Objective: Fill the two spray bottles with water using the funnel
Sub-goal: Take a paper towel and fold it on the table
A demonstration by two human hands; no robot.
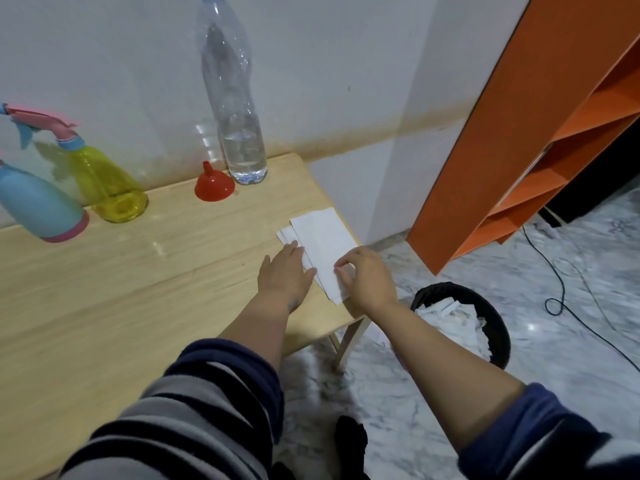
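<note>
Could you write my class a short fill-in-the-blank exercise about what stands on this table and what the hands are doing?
1. The red funnel stands upside down beside the clear water bottle, whose cap is ____.
2. The yellow spray bottle has a ____ trigger head.
3. The right hand pinches the edge of the white ____, while the left hand lies flat beside it.
4. The black bin stands on the ____.

Missing words: blue; pink; paper; floor
</note>
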